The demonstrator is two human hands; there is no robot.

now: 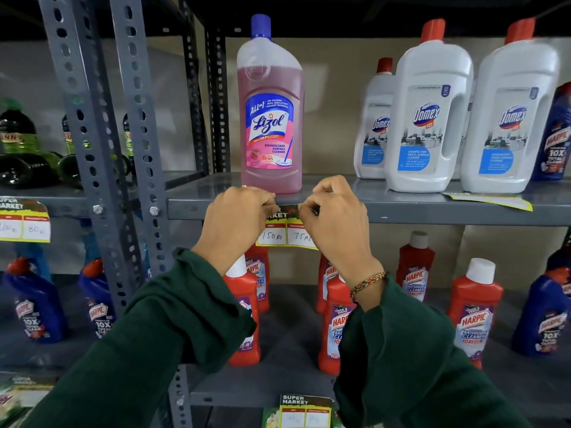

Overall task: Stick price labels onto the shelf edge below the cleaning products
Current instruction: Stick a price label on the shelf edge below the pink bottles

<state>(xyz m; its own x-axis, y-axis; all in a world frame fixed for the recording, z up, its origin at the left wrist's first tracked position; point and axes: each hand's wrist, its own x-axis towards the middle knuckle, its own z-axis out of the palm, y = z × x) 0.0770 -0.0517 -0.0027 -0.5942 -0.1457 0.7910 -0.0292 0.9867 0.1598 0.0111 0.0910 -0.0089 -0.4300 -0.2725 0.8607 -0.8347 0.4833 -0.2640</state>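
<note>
A yellow price label (285,230) reading 150 and 75 hangs against the grey shelf edge (432,215), directly below a pink Lizol bottle (270,106). My left hand (236,219) pinches the label's top left corner. My right hand (335,220) pinches its top right corner. Both press the dark top strip of the label to the shelf edge. Another label (491,200) lies flat on the shelf under the white Domex bottles (429,112).
A label (23,222) hangs on the left rack's shelf edge, and one (304,410) on the lower shelf edge. Red Harpic bottles (474,307) and blue Harpic bottles (35,304) stand on the lower shelf. Perforated grey uprights (136,134) rise at left.
</note>
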